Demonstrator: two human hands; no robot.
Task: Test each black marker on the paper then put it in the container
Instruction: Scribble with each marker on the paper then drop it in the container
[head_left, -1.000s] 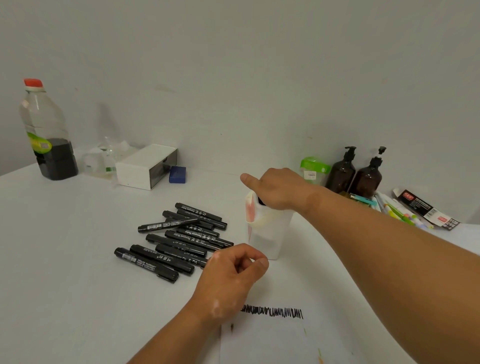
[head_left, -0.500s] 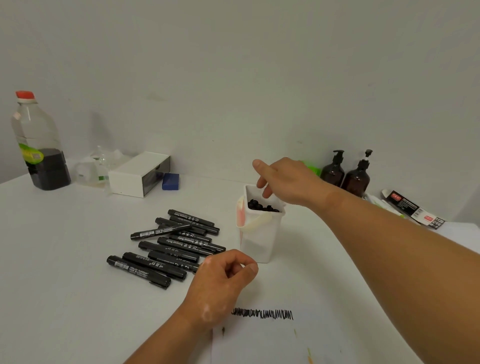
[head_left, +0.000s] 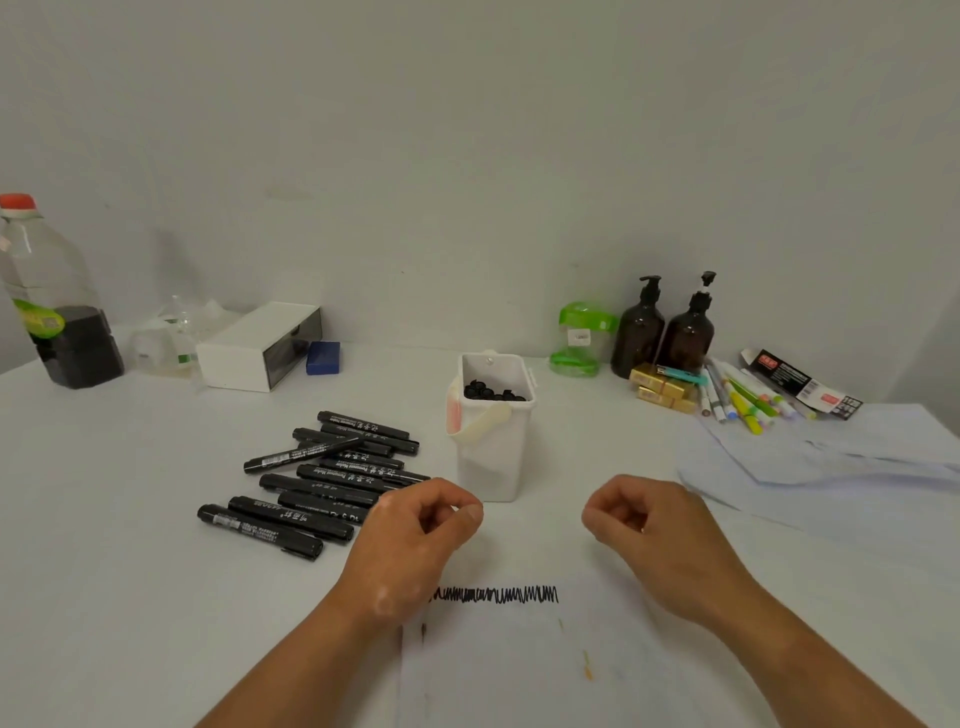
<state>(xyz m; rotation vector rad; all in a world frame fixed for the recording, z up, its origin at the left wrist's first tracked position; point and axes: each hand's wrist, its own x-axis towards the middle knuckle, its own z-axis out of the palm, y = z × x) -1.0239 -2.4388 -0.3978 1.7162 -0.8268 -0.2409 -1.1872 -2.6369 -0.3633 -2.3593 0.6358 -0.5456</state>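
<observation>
Nothing is held in either loosely curled grip, left hand or right hand. Just beside the left hand, black capped plastic markers are heaped.

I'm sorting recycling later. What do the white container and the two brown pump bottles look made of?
White container: looks like matte, slightly translucent plastic, judging by its moulded rim and soft sheen. Brown pump bottles: glossy dark amber with bright highlights; glass or hard plastic, cannot tell which.
</observation>
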